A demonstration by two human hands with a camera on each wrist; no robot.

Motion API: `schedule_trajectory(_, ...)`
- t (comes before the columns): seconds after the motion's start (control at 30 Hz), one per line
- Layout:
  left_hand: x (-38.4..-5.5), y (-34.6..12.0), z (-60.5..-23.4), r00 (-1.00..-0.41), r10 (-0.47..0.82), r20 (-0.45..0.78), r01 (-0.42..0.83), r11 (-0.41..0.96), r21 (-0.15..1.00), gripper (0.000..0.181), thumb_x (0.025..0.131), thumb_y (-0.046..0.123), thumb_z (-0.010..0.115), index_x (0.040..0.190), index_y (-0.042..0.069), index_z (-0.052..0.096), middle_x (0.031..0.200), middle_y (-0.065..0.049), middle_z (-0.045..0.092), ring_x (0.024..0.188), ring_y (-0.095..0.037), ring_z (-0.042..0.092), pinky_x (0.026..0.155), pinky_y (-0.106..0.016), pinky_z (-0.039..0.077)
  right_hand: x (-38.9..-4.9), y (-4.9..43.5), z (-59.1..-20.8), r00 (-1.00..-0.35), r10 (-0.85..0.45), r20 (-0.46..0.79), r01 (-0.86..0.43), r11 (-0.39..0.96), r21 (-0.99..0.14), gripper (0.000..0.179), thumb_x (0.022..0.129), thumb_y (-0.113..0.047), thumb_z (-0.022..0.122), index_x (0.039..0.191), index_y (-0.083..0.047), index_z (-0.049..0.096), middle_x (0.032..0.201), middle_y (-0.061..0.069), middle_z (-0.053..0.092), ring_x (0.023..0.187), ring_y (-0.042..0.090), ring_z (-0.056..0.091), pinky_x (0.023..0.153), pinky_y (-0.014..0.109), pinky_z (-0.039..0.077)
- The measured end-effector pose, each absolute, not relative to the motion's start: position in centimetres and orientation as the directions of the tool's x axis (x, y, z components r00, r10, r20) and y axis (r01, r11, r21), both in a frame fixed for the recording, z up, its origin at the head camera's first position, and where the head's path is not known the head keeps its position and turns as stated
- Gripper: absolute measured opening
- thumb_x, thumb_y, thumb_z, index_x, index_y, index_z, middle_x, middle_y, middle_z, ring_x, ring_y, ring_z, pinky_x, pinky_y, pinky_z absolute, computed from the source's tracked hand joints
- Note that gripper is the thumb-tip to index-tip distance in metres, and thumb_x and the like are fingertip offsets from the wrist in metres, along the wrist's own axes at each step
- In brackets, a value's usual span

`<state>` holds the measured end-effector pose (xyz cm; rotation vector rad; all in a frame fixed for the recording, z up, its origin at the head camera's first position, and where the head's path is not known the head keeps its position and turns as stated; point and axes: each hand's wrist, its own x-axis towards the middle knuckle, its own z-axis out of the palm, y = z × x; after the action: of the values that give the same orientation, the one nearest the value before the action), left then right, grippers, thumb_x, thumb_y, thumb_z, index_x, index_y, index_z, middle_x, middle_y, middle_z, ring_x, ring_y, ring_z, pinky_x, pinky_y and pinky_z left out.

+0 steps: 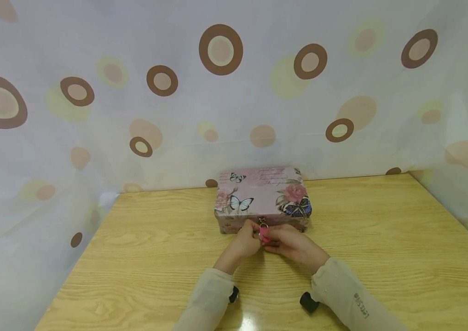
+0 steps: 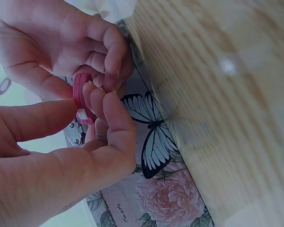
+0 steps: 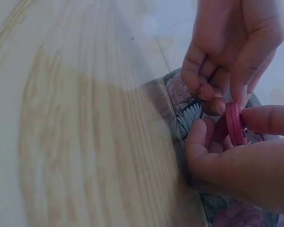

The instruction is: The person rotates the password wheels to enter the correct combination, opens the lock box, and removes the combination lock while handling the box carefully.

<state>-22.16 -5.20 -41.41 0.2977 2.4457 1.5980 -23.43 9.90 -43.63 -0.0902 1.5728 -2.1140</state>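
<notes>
A pink padlock (image 1: 264, 235) with a metal shackle hangs at the clasp (image 1: 262, 219) on the front of a pink flowered box (image 1: 258, 191). From its left side my left hand (image 1: 246, 239) pinches the padlock between thumb and curled fingers. My right hand (image 1: 293, 242) grips it from the other side. The left wrist view shows the padlock's red edge (image 2: 81, 94) between the fingertips of both hands. Close-up in the right wrist view, the round-edged lock body (image 3: 234, 124) is held at the right thumb, partly covered by fingers. The box lid is down.
The box stands at the back of a wooden table (image 1: 155, 257), against a white curtain (image 1: 184, 119) printed with brown circles. Black straps (image 1: 309, 302) show under both sleeves. The curtain also hangs along the left and right sides.
</notes>
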Motion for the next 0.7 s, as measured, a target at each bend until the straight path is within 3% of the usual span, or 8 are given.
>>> schedule_trajectory(0.43, -22.09, -5.17, -41.36, -0.957, 0.281, -0.073, 0.043, 0.387, 0.921, 0.022, 0.084, -0.014, 0.044, 0.104, -0.006, 0.041, 0.074, -0.004, 0.039, 0.067, -0.015, 0.038, 0.06, -0.023, 0.032, -23.62, 9.79, -43.9, -0.881, -0.41, -0.238, 0.359, -0.247, -0.9, 0.012, 0.094, 0.006, 0.041, 0.097, 0.006, 0.053, 0.088, 0.006, 0.055, 0.081, 0.014, 0.056, 0.08, 0.028, 0.048)
schedule_trajectory(0.7, -22.17, -5.21, -41.51, -0.959, 0.279, -0.054, 0.064, 0.399, 0.915, 0.02, 0.084, -0.013, 0.046, 0.103, -0.007, 0.041, 0.075, -0.004, 0.039, 0.068, -0.015, 0.039, 0.059, -0.022, 0.031, -23.58, 9.54, -43.69, -0.896, -0.366, -0.253, 0.353, -0.24, -0.904, 0.018, 0.095, -0.003, 0.048, 0.09, 0.0, 0.064, 0.083, 0.002, 0.061, 0.082, 0.013, 0.059, 0.087, 0.035, 0.048)
